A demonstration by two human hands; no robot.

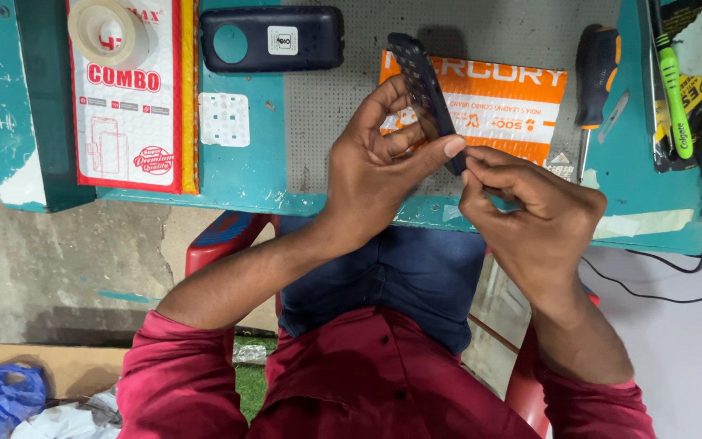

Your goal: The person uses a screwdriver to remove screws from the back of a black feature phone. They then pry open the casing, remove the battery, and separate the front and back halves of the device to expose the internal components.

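My left hand (379, 162) grips a dark, narrow phone keypad panel (424, 85), seen edge-on and tilted, with thumb and fingers around its lower half. My right hand (530, 207) pinches the panel's lower end with fingertips closed together, just right of my left thumb. Both hands hover over the front edge of a teal workbench (237, 175). Whatever small thing my right fingers may hold is hidden.
On the bench lie a dark blue phone back cover (274, 39), a white keypad membrane (224, 119), a tape roll (111, 32) on a red-and-white package (127, 106), an orange packet (501, 102), a screwdriver (593, 69) and a green toothbrush (676, 89). A red stool (221, 236) stands below.
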